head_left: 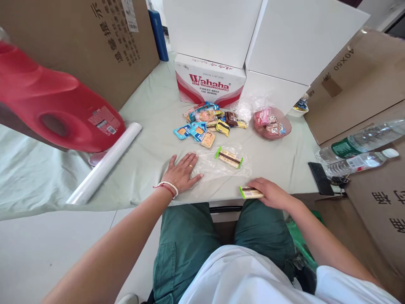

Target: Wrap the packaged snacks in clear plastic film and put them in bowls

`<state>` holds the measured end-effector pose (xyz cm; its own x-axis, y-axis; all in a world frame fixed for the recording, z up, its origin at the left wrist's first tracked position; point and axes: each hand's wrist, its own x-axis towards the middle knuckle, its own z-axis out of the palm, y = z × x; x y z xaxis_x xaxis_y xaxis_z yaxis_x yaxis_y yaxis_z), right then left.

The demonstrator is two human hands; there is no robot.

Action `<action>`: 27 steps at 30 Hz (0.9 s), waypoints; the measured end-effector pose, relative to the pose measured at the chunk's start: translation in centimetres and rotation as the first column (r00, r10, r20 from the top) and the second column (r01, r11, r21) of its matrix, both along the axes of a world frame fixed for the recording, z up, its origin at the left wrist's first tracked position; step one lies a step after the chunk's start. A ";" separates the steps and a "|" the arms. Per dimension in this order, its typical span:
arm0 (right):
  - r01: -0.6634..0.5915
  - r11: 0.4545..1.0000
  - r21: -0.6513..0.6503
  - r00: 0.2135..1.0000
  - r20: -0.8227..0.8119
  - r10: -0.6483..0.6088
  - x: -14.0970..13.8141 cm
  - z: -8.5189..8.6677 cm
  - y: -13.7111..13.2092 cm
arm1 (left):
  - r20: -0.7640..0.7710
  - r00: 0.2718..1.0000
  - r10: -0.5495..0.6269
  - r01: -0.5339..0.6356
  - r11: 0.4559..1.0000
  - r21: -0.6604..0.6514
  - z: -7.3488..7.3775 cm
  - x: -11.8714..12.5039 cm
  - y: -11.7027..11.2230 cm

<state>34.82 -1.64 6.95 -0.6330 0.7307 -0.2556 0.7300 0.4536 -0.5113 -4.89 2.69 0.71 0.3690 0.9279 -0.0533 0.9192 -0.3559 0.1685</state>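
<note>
My left hand (181, 172) lies flat with fingers spread, at the left edge of a clear plastic bag (210, 169) on the cloth. One wrapped snack bar (229, 158) with green ends and a dark stripe rests on that bag. Near the table's front edge, my right hand (268, 192) is closed on a similar green-ended snack bar (251, 193). Beyond the hands sits a pile of small packaged snacks, among them blue packets (198, 132), a yellow packet (223, 128) and a pale cracker packet (208, 139).
A pink bowl (272, 134) holds several wrapped snacks. Behind stands a Wahaha carton (209, 82). On the left are a red jug (63, 97) and a white roll (106, 162). Plastic bottles (360, 162) and a phone (320, 178) lie at the right, beside cardboard boxes (357, 84).
</note>
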 end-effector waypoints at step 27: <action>-0.137 0.971 -0.197 0.906 0.372 0.203 -3.4 5.6 -3.7 | -0.059 0.998 -0.012 0.012 1.000 -0.001 -0.5 -0.1 0.2</action>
<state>31.45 -5.29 12.51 -0.5710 0.5479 -0.6114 0.8041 0.5233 -0.2820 -5.00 2.92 0.18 0.3762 0.9234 -0.0762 0.9232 -0.3667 0.1149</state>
